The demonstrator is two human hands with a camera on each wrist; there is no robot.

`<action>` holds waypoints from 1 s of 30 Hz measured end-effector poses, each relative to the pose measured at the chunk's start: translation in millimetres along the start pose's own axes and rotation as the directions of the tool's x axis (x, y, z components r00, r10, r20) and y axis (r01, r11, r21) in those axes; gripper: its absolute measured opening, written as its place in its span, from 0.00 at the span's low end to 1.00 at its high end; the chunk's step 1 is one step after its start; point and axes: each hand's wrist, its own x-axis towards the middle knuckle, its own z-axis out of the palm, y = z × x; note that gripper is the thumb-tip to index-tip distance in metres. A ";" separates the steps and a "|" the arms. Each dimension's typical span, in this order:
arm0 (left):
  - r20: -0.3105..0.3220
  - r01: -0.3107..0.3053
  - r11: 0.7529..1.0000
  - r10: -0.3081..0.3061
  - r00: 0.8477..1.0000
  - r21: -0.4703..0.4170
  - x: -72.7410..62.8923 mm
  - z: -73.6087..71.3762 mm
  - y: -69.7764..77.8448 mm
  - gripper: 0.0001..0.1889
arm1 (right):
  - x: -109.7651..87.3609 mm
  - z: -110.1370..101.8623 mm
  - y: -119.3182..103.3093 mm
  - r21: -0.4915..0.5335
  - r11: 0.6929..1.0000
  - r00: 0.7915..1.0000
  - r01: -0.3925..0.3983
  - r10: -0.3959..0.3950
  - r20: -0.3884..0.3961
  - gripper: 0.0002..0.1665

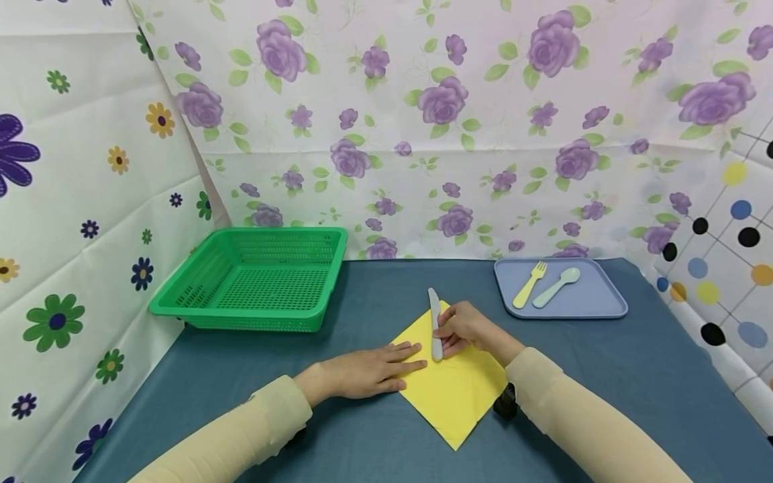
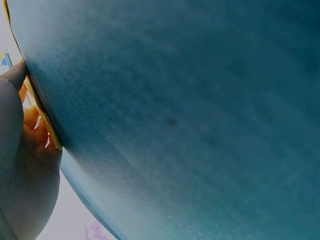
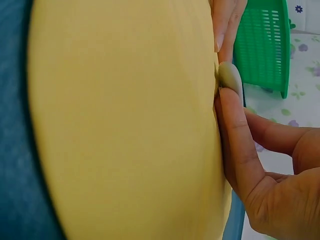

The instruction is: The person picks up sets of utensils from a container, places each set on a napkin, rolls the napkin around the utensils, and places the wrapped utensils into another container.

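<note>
A yellow napkin point(image 1: 465, 396) lies on the table, turned so that one corner points toward me. My left hand point(image 1: 371, 370) rests flat near its left corner, fingers spread over the edge. With thumb and fingers my right hand point(image 1: 468, 329) pinches a pale plastic knife point(image 1: 435, 310), which lies lengthwise over the upper part of the napkin, blade tip pointing away. The right wrist view shows the rounded handle end of the knife point(image 3: 230, 80) beside the fingertips, with the left fingers point(image 3: 223, 20) close by. Only part of the left hand point(image 2: 30, 170) shows in the left wrist view.
A green plastic basket point(image 1: 250, 320) stands at the back left. On a blue-grey tray point(image 1: 594, 295) at the back right lie a yellow fork point(image 1: 529, 285) and a pale green spoon point(image 1: 556, 288). Flowered cloths point(image 1: 398, 181) hang behind and beside the blue table point(image 1: 374, 436).
</note>
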 end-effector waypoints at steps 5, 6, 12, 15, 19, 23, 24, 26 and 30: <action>0.003 0.009 1.000 -0.009 1.000 -0.009 -0.3 0.4 0.3 0.29 | -1.5 4.4 -0.8 -0.017 1.000 1.000 0.012 -0.012 -0.003 0.12; 0.003 0.010 1.000 -0.010 1.000 -0.009 -0.2 0.5 0.3 0.29 | -2.0 5.3 -1.1 -0.018 1.000 1.000 0.014 -0.014 -0.004 0.12; 0.004 0.010 1.000 -0.010 1.000 -0.012 -0.5 1.2 0.2 0.29 | -5.0 10.2 -2.5 -0.066 0.998 1.000 0.008 -0.009 -0.017 0.11; 0.005 0.009 1.000 -0.009 1.000 -0.013 -1.0 1.2 0.3 0.29 | -5.8 11.8 -2.9 -0.079 0.997 1.000 -0.004 0.003 -0.017 0.11; 0.004 0.009 1.000 -0.009 1.000 -0.019 -1.2 0.8 0.7 0.30 | -6.3 12.7 -3.1 -0.084 0.996 1.000 -0.013 0.012 -0.017 0.12; 0.004 0.011 0.999 -0.011 1.000 -0.033 -1.1 -0.1 1.4 0.30 | -6.7 13.2 -2.9 -0.090 0.996 1.000 -0.017 0.015 -0.017 0.13; 0.004 0.013 0.999 -0.013 1.000 -0.036 -1.1 -0.3 1.6 0.30 | -6.4 13.2 -2.5 -0.093 0.996 1.000 -0.015 0.013 -0.017 0.13; 0.005 0.013 0.999 -0.013 1.000 -0.039 -0.9 -0.6 1.7 0.30 | -6.3 13.2 -2.3 -0.094 0.995 1.000 -0.013 0.011 -0.019 0.12; 0.003 0.011 0.999 -0.011 1.000 -0.043 -0.2 -1.1 1.5 0.30 | -6.6 12.6 -0.9 -0.080 0.997 1.000 -0.010 0.008 -0.027 0.13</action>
